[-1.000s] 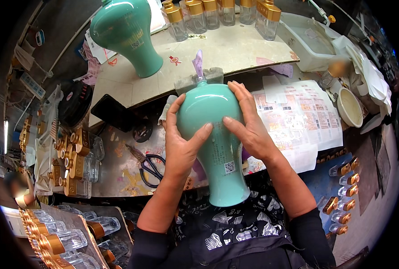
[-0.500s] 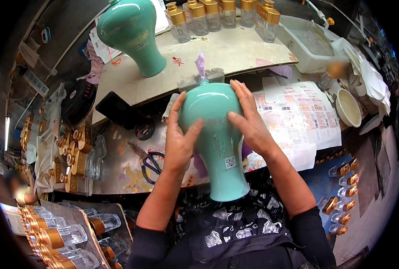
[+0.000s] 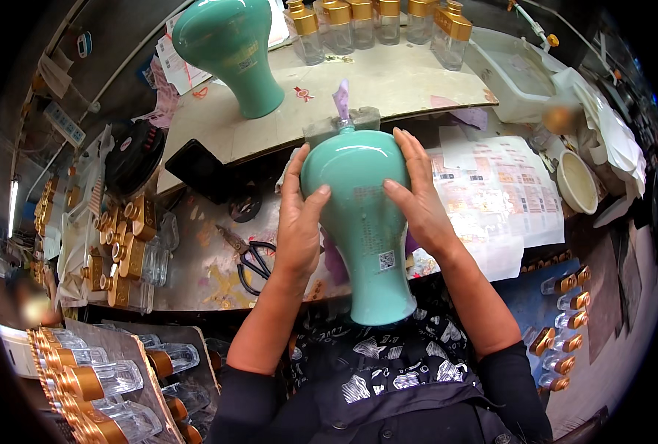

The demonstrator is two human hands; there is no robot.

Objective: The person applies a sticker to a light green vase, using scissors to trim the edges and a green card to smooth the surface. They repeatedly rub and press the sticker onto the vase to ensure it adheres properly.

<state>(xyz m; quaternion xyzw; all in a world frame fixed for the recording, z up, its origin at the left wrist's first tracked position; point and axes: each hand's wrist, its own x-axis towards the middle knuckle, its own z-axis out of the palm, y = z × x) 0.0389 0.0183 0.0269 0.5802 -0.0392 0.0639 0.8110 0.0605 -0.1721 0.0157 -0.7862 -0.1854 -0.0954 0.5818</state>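
Observation:
A glossy turquoise-green bottle, vase-shaped with broad shoulders and a narrow waist, is between my hands, its foot toward my body. Small printed lines and a square code mark its front. My left hand presses the left shoulder, fingers along the side and thumb on the front. Against the right shoulder lies my right hand, its thumb also on the front. At the bottle's neck is a grey pad, with a twisted purple strip standing beyond it. Black-handled cutters lie left of my left hand.
A second green bottle stands on the raised board, with several gold-topped glass bottles behind. Printed sheets lie right, near a white bowl. A dark phone is left; trays of gold-capped bottles are lower left.
The view has shifted slightly, so the scene sits a little to the right and higher. My left thumb has slid outward on the bottle; both hands still hold it.

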